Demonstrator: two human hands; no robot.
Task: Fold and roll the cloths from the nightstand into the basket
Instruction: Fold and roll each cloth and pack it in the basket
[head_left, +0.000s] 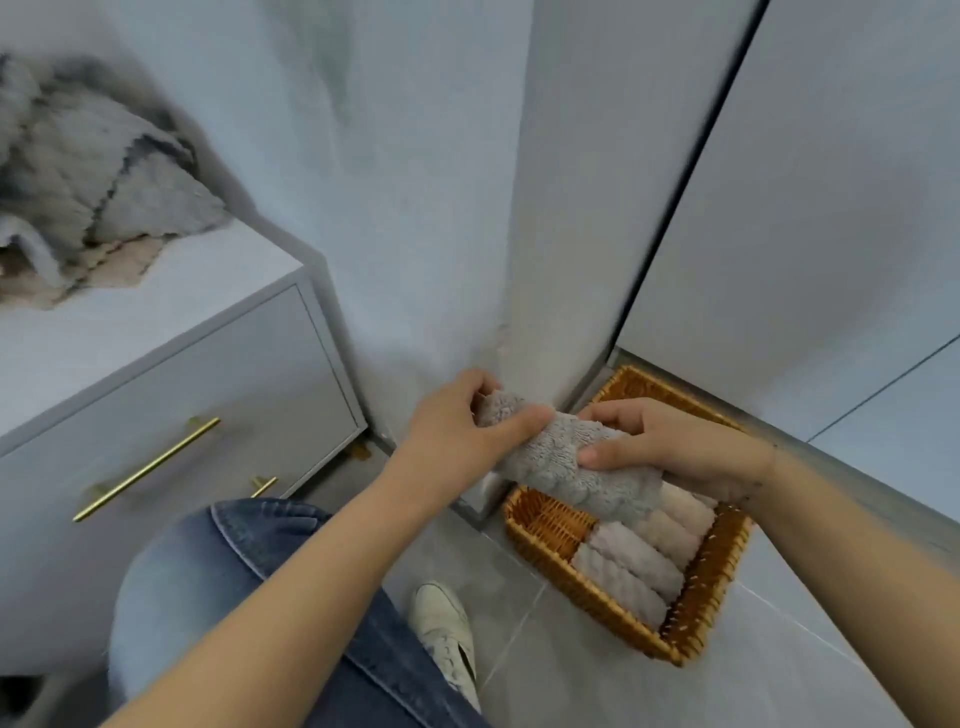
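Both forearms reach forward; the left hand (457, 426) and right hand (670, 447) each clasp an end of a rolled grey cloth (566, 462) over the wicker basket (691, 618), which already holds several rolls (639, 566). Farther off, loose cloths (88, 187) wait on the nightstand (171, 332), so work remains.

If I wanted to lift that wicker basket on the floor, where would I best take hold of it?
Probably by the two opposite long rims of the basket, one hand each side, coming from above. It shows no handles, it is wide and shallow, and the rolled cloths lie at one end, so a one-sided lift would likely tip it.
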